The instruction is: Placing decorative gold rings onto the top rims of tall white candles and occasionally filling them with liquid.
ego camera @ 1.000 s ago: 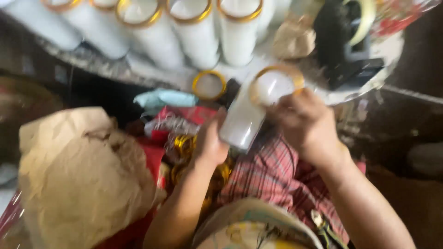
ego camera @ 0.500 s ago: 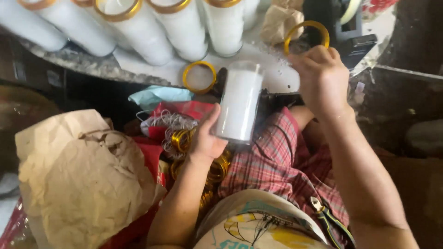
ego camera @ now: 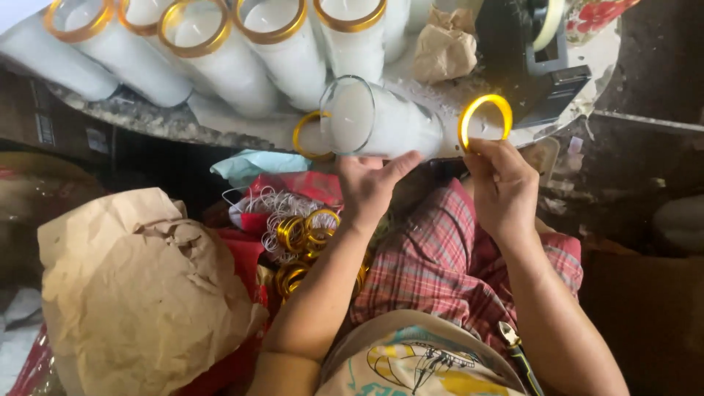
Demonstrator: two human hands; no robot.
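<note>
Left hand point(ego camera: 370, 187) is wrapped around a glass candle jar point(ego camera: 378, 121), fingers curled on its underside, the jar tipped on its side with the open mouth facing left, lying right at the near edge of the table point(ego camera: 147, 121). Right hand point(ego camera: 502, 183) pinches a gold ring point(ego camera: 485, 121) between fingertips, upright, just beside the jar's right-hand end, whether touching I cannot tell. Another gold ring point(ego camera: 312, 136) lies flat on the table, tucked against the jar's mouth. Far side is crowded: a row of white candle jars with gold rims point(ego camera: 242, 51) stands packed tight, little room behind. A black tape dispenser point(ego camera: 532, 66) sits far right, close to the held ring. Near left, a crumpled brown paper bag point(ego camera: 139, 293) bulks beside the left forearm; a heap of gold rings point(ego camera: 308, 242) sits under that wrist
</note>
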